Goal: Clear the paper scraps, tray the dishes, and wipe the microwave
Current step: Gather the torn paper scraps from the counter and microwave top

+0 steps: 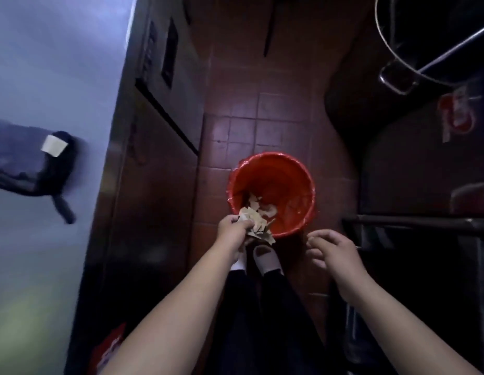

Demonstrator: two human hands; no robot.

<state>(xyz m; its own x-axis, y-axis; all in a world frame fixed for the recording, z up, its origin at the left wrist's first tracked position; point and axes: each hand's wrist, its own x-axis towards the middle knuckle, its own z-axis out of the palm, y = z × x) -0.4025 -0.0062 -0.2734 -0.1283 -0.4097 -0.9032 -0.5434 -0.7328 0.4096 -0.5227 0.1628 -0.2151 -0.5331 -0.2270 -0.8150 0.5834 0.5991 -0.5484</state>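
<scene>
A red bin (295,174) lined with a red bag stands on the tiled floor below me. My left hand (232,228) grips a bunch of brownish paper scraps (255,220) over the bin's near rim. More scraps (262,205) lie inside the bin. My right hand (332,249) hovers to the right of the bin, fingers loosely curled, with nothing in it.
A dark cabinet (154,158) runs along the left, with a pale counter (46,63) carrying a dark cloth (27,163). A big metal pot (435,36) sits at the upper right, a dark rail (414,223) to the right. My feet (267,259) stand just before the bin.
</scene>
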